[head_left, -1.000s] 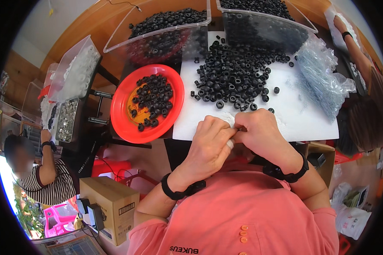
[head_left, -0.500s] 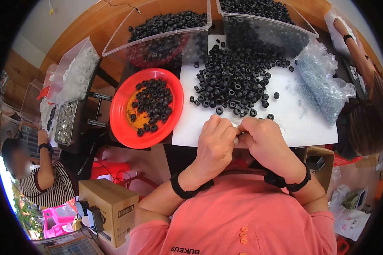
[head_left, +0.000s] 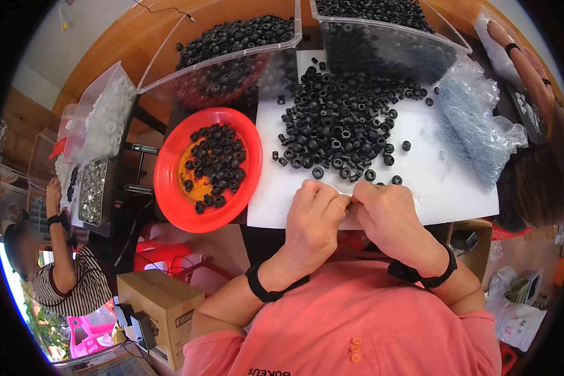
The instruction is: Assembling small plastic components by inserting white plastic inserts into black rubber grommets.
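My left hand (head_left: 313,216) and my right hand (head_left: 385,213) meet at the near edge of a white sheet (head_left: 276,207). Both are closed, fingertips pinched together; whatever sits between them is hidden by the fingers. Just beyond the knuckles spreads a loose heap of small black ring-shaped parts (head_left: 344,119), with a few strays close to my fingers. Left of the sheet, a red plate (head_left: 165,169) with an orange middle carries more black parts (head_left: 216,156), some thicker and rounder. A clear bag of tiny bluish-grey pieces (head_left: 473,131) lies on the sheet's right side.
Two clear bins (head_left: 232,53) (head_left: 382,47) full of black parts stand at the back. At left are a tub of white rings (head_left: 109,116) and a tray of shiny metal parts (head_left: 94,191). Co-workers' arms (head_left: 62,263) (head_left: 529,78) show at both sides. A cardboard box (head_left: 160,307) stands lower left.
The view has shifted slightly, so the plate and heap sit a little lower and further left. My hands stay pinched together, with the fingers slightly rearranged.
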